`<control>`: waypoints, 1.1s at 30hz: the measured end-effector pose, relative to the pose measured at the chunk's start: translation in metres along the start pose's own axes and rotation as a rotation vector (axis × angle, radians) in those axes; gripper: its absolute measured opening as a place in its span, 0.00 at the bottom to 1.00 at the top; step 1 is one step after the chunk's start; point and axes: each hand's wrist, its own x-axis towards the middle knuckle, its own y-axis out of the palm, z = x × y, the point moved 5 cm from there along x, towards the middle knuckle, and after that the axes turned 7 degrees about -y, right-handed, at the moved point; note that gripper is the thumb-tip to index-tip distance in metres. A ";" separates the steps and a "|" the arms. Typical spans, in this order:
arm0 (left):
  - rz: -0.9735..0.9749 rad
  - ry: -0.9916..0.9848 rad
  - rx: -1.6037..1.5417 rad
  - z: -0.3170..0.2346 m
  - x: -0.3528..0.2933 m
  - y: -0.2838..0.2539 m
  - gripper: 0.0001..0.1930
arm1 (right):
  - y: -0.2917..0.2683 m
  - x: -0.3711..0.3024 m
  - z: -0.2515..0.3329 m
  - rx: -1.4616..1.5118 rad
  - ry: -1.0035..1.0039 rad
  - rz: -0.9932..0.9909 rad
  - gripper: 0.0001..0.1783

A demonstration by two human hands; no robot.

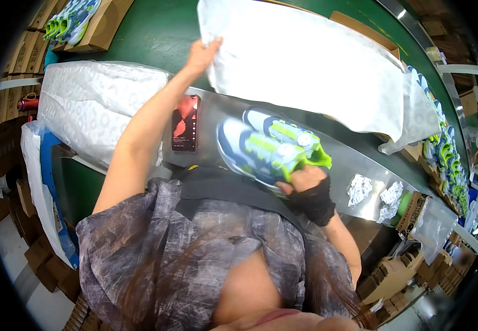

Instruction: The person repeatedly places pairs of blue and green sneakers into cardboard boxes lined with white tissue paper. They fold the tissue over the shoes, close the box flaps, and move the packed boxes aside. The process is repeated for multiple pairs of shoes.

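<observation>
A large sheet of white wrapping paper [305,60] is spread at the far side of the bench, over a cardboard box. My left hand [201,57] is closed on its left edge, arm stretched forward. In front of my body my right hand [308,179], in a black wrist covering, grips a blue and white sneaker [255,151] with lime-green trim by its heel end. This sneaker is blurred. Its matching sneaker [283,131] lies just beyond, its heel close to my fingers; whether I hold that one too cannot be made out.
A phone [186,124] lies on the metal bench, left of the sneakers. Small white packets [359,189] sit in piles at right. A plastic-wrapped stack of patterned paper [101,99] rests at left. Rows of sneakers [447,157] line the right; more sneakers [73,21] stand far left.
</observation>
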 end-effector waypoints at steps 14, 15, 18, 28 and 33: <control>0.413 0.162 0.051 -0.128 -0.004 0.022 0.10 | 0.037 0.183 -0.142 0.705 0.610 -0.493 0.23; 0.497 0.152 -0.162 -0.140 -0.017 0.045 0.10 | 0.044 0.196 -0.122 0.747 0.562 -0.528 0.19; 0.472 0.150 0.099 -0.116 -0.012 0.091 0.27 | 0.080 0.213 -0.115 0.061 -0.064 -0.514 0.14; 0.415 0.874 1.272 -0.016 -0.030 0.128 0.27 | -0.020 0.045 -0.216 1.001 0.894 -0.842 0.36; 0.373 0.562 1.546 -0.020 -0.025 0.131 0.29 | -0.037 -0.046 -0.191 0.782 0.600 -1.254 0.24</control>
